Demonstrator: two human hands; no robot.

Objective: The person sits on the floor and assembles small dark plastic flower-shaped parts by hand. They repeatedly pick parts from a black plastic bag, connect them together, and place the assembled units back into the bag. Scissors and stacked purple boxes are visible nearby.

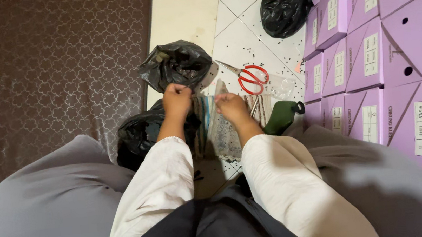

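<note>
1. The clear plastic bag (222,127) hangs between your two hands, just in front of your knees and just on your side of the red-handled scissors (252,79). Its long axis runs from the top edge at your fingers down toward you.
2. Your right hand (230,106) pinches the bag's top edge on the scissors' side; your left hand (176,99) pinches something small at the other side. I cannot tell whether that is the bag's edge or a bit of the black bag (176,64) just beyond it.
3. Both hands sit level and near each other, with your right nearer the scissors.
4. Both forearms reach straight out, fingers closed and curled downward.
5. Purple boxes (387,58) stand stacked to the right of the scissors, on the tiled floor (243,31).
</note>
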